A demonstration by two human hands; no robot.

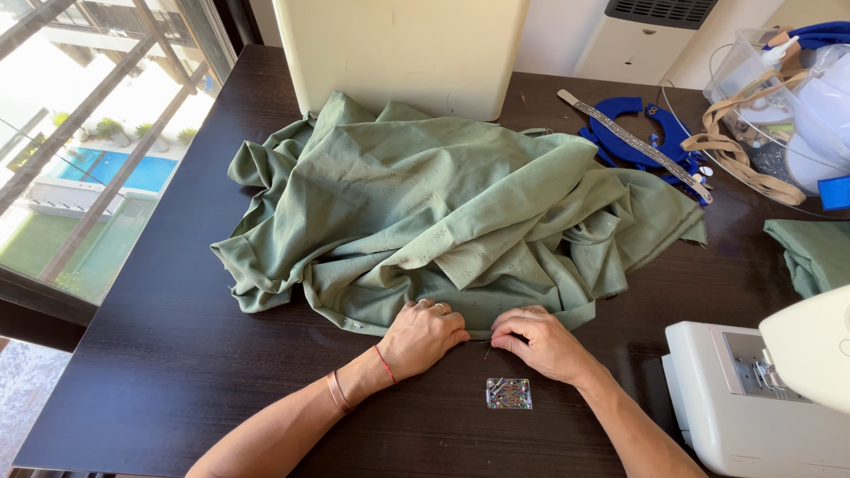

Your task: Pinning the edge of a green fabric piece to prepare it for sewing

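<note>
Now the left hand [423, 334] and right hand [537, 340] are both pinching the green fabric [443, 212] hem, which is running sideways along the desk [177, 354], the pin box [508, 393] lying just below them

Green fabric [443, 208]: a large sage-green sheet, heaped and heavily crumpled across the middle of the dark table, its far side against a cream casing. The near edge is folded into a narrow hem and laid flat along the table. That hem is pinched at its midpoint by the left hand [423, 335] and right hand [542, 341], set just beside each other.
</note>
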